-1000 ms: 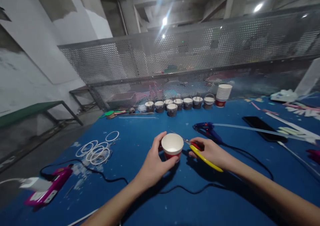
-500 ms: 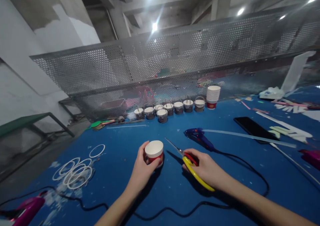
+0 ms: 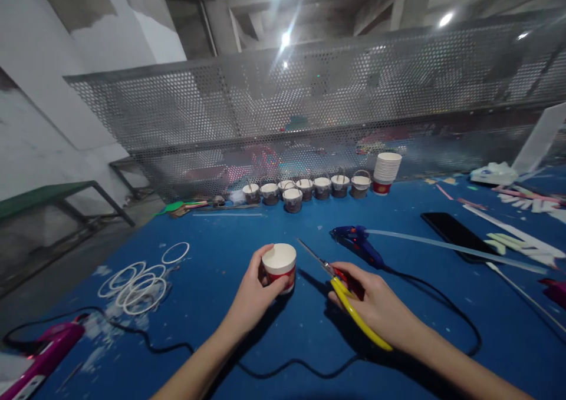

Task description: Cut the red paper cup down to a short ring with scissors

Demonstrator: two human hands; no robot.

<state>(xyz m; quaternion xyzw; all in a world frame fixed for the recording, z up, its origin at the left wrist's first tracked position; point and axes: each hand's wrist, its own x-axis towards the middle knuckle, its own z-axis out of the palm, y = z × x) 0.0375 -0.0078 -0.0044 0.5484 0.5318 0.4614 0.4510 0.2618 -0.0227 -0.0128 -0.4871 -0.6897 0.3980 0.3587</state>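
Observation:
My left hand (image 3: 255, 294) is wrapped round a small red and white paper cup (image 3: 279, 261), its open rim facing up. The cup is upright, just over the blue table; whether its base touches is hard to tell. My right hand (image 3: 375, 303) grips scissors (image 3: 349, 303) with yellow and red handles. Their thin pointed tip is directed up and left, a short way right of the cup and apart from it. Behind my right hand lies a blue glue gun (image 3: 360, 245) with a long clear glue stick (image 3: 451, 245) in it.
Several small grey buckets (image 3: 292, 201) with wire handles line the table's back, beside a stack of paper cups (image 3: 388, 170). White rings (image 3: 141, 294) lie at left near a magenta power strip (image 3: 48, 356). A black phone (image 3: 455, 235) is at right. A cable (image 3: 292, 366) crosses the front.
The whole view has shifted a little, so things appear slightly farther right. Both hands keep their holds on the cup and the scissors.

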